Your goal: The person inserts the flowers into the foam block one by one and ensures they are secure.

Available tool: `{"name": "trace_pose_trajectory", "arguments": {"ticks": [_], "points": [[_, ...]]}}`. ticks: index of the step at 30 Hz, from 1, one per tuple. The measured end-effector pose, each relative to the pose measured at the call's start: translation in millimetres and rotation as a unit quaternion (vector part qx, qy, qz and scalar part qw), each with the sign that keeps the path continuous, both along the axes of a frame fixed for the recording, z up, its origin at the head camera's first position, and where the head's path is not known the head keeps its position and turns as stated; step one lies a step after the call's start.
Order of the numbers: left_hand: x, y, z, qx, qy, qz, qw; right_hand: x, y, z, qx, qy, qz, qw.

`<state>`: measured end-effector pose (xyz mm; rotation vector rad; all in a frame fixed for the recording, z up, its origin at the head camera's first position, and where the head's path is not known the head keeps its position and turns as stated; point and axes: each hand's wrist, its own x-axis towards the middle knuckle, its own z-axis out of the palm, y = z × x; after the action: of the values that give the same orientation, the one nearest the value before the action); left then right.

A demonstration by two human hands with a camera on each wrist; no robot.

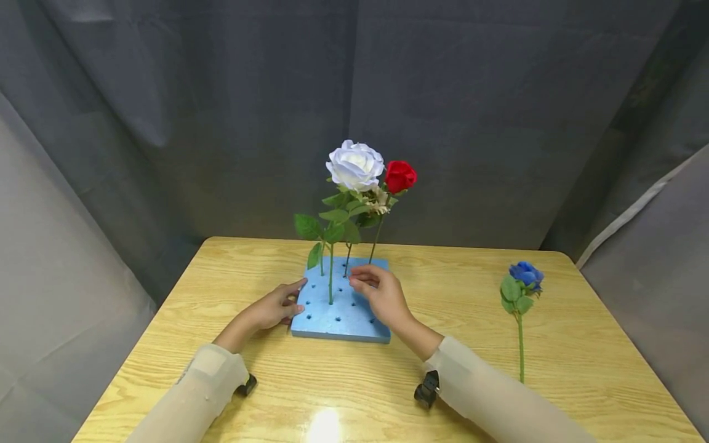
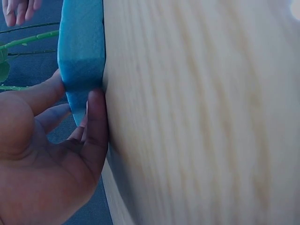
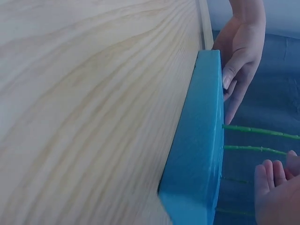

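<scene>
A blue foam board [image 1: 354, 329] with rows of holes lies on the table. My left hand [image 1: 275, 306] grips its left side, with the thumb on the upper face and fingers around the edge [image 2: 70, 154]. Upright in the board stand a white rose [image 1: 355, 165], a red rose [image 1: 400, 176] and a smaller cream flower [image 1: 379, 201] partly hidden behind leaves. My right hand [image 1: 382, 295] hovers over the board, fingers loosely bent beside a dark stem [image 1: 348, 261]. In the right wrist view its fingertips are close to the green stems [image 3: 251, 148].
A blue rose [image 1: 526, 275] with green leaves lies on the right part of the wooden table [image 1: 454, 289]. Grey curtains [image 1: 249, 123] hang behind the table and at both sides. The leafy stems rise between the two hands.
</scene>
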<state>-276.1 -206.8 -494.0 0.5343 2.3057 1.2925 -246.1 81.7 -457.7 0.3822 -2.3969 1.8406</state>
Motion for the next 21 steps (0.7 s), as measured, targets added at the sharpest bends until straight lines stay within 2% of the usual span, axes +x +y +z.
{"name": "trace_pose_trajectory", "arguments": {"ticks": [12, 21], "points": [[0.9, 1.2, -1.6, -0.004, -0.002, 0.012, 0.9999, 12.5, 35, -7.0, 0.013, -0.013, -0.023, 0.9996], [0.7, 1.5, -1.6, -0.007, 0.005, 0.008, 0.9999, 20.4, 58, -8.5, 0.017, -0.002, -0.043, 0.9989]]}}
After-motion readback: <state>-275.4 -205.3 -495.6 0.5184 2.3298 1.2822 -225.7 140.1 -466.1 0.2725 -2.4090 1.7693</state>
